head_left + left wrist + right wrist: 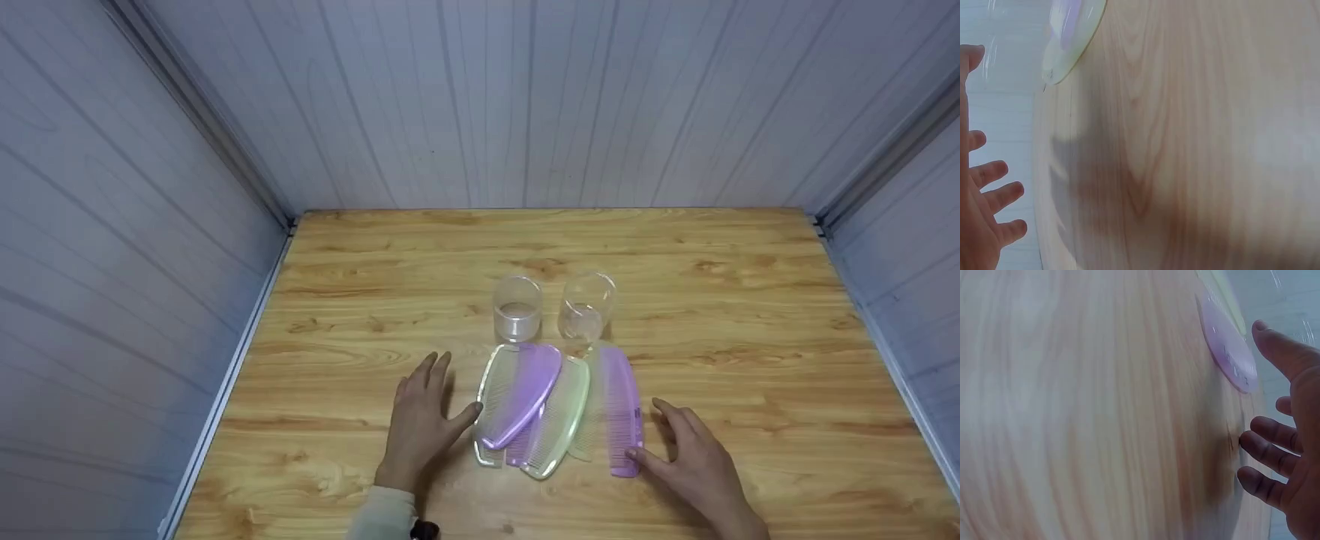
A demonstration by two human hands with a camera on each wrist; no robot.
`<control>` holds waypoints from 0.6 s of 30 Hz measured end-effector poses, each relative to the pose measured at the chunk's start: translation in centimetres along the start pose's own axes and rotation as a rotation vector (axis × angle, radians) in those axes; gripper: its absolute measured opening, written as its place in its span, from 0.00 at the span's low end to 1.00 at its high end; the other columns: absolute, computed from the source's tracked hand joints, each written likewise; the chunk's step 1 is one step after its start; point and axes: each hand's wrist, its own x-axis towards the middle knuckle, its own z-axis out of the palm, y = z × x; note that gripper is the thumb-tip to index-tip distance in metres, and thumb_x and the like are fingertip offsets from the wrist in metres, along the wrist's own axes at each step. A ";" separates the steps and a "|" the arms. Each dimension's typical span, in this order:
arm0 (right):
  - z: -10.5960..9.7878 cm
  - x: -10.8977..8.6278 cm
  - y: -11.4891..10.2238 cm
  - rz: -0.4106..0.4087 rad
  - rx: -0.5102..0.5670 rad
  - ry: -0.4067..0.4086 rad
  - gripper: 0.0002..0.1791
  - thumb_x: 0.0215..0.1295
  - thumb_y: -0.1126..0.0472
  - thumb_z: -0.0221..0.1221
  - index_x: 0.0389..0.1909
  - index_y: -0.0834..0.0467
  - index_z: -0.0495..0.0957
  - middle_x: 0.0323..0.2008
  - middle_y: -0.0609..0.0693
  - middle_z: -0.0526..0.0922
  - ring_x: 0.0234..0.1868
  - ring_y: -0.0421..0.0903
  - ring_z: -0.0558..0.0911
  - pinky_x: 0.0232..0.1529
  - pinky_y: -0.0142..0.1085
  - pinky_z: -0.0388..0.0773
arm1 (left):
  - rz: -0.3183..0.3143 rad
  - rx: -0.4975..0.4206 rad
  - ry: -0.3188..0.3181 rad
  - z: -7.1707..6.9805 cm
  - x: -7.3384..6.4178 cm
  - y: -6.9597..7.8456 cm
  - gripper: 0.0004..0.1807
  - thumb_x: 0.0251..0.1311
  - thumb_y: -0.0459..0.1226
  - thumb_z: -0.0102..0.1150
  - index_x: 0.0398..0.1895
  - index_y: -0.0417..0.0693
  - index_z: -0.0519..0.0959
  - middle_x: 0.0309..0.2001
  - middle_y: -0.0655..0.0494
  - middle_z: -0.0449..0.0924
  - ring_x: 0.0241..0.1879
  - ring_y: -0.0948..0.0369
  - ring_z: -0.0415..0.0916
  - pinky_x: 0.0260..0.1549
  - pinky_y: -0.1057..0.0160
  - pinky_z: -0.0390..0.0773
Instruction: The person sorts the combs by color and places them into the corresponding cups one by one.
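Several combs lie overlapping on the wooden table in the head view. A purple comb [536, 386] lies across a pale green comb [487, 382] at the left, and another pale green comb [574, 397] sits in the middle. At the right end is a second purple comb [622, 412], also visible in the right wrist view. My left hand [424, 420] is beside the left end, fingers spread and thumb tip close to the pale green comb. On the other side, my right hand [697, 457] has its fingers apart, its thumb tip overlapping the purple comb's lower edge. Neither hand grips anything.
Two clear cups [517, 311] stand side by side just behind the combs. Pale panelled walls [480, 105] close in the wooden tabletop [337, 300] at the back, left and right.
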 end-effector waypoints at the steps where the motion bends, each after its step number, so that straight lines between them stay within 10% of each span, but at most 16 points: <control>1: 0.1 -0.1 -0.1 -0.002 -0.004 -0.003 0.49 0.50 0.37 0.76 0.68 0.58 0.73 0.50 0.50 0.81 0.47 0.48 0.81 0.46 0.53 0.83 | -0.001 -0.007 -0.005 0.1 0.1 0.0 0.51 0.55 0.64 0.66 0.78 0.52 0.62 0.74 0.43 0.66 0.72 0.43 0.65 0.71 0.34 0.62; 18: 0.8 -0.3 -1.5 0.054 -0.049 -0.079 0.58 0.42 0.31 0.76 0.72 0.57 0.69 0.52 0.51 0.78 0.52 0.52 0.80 0.47 0.53 0.82 | -0.032 -0.179 -0.102 0.9 1.9 1.0 0.51 0.57 0.64 0.65 0.80 0.55 0.58 0.76 0.47 0.63 0.72 0.42 0.65 0.71 0.38 0.65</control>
